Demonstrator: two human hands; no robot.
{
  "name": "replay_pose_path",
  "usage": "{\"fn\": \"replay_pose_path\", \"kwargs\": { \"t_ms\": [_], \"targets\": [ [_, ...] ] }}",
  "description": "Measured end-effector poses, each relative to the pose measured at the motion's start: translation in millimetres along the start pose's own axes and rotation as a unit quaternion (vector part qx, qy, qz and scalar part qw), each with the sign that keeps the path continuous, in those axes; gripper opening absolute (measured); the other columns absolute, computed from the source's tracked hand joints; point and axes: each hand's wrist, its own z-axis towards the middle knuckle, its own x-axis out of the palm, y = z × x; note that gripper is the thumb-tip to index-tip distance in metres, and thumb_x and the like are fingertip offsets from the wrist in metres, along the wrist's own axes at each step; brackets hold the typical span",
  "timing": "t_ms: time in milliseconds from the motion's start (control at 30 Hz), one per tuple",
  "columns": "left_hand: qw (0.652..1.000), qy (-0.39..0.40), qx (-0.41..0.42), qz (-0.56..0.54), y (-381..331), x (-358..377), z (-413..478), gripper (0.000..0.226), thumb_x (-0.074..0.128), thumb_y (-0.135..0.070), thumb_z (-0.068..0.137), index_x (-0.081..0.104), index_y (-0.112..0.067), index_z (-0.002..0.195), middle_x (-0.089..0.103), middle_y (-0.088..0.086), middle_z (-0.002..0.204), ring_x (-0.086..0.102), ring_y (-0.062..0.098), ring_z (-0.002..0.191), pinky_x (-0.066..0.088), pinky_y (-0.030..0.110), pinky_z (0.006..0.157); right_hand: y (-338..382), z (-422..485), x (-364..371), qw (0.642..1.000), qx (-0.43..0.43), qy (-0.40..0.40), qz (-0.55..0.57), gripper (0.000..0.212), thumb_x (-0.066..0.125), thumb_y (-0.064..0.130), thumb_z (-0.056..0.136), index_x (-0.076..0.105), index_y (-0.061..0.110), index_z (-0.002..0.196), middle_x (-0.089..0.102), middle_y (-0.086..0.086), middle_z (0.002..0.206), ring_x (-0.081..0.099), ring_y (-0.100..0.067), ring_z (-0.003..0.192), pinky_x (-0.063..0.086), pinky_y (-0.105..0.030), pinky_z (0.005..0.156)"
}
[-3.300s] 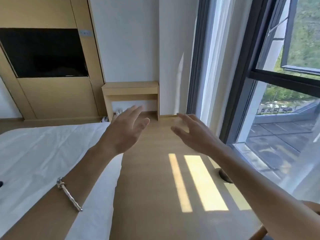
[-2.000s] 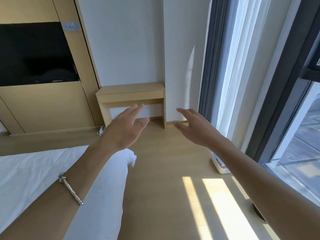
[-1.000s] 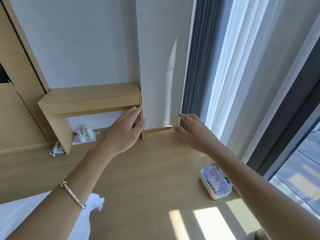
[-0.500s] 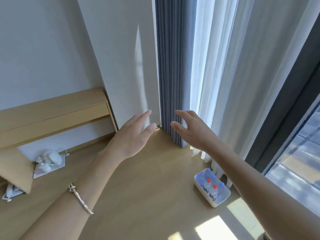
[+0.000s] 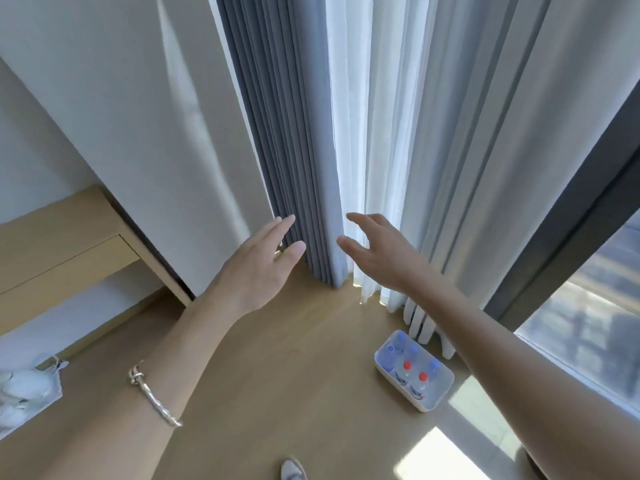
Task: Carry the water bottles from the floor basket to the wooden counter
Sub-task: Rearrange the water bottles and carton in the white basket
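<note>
A white floor basket (image 5: pixel 437 398) stands on the wooden floor at the lower right, near the curtain hem. Several water bottles (image 5: pixel 414 372) stand upright in it, some with red caps and some with blue caps. The wooden counter (image 5: pixel 52 237) is at the left edge, against the wall. My left hand (image 5: pixel 263 265) and my right hand (image 5: pixel 377 252) are held out in front of me at mid-height, fingers straight and spread, holding nothing. Both hands are well above and to the left of the basket.
Grey and white curtains (image 5: pixel 346 133) hang straight ahead beside a dark window frame (image 5: pixel 561 237). A white tray with small white things (image 5: pixel 24 393) lies on the floor under the counter. A shoe tip (image 5: pixel 292 470) shows at the bottom edge.
The view has swung right and come closer to the curtains, so the basket looks larger and nearer. Both hands have stayed open and held out in front of me.
</note>
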Motion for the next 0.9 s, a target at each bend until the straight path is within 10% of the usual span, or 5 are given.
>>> {"fn": "replay_pose_path", "kwargs": {
  "t_ms": [467,667,900],
  "targets": [
    [0.932,0.312,0.185,-0.017,19,117,272,0.055,0.036,-0.052,0.097,0.022,-0.040,0.149,0.018,-0.021,0.157,0.017,0.000,0.143,0.014,0.022,0.112,-142,99,22,0.920,0.370,-0.124,0.032,0.057,0.045,0.043,0.098,0.030,0.022,0.148,0.032,-0.004,0.153,0.036,-0.021,0.137,0.029,-0.034,0.110],
    [0.900,0.387,0.199,0.019,14,197,304,0.056,0.034,-0.054,0.096,0.019,-0.043,0.148,0.016,-0.022,0.157,0.042,0.002,0.123,0.021,0.030,0.115,-213,90,52,0.894,0.427,-0.129,0.038,0.055,0.043,0.043,0.098,0.030,0.024,0.148,0.032,-0.001,0.152,0.042,-0.020,0.131,0.033,-0.028,0.096],
    [0.893,0.405,0.194,0.027,84,386,314,0.061,0.030,-0.056,0.091,0.021,-0.038,0.148,0.027,-0.012,0.154,0.026,0.014,0.142,0.022,0.037,0.117,-375,74,179,0.868,0.475,-0.124,0.078,0.052,0.043,0.046,0.096,0.033,0.030,0.145,0.034,0.009,0.148,0.049,-0.015,0.122,0.037,-0.027,0.090]
  ]
}}
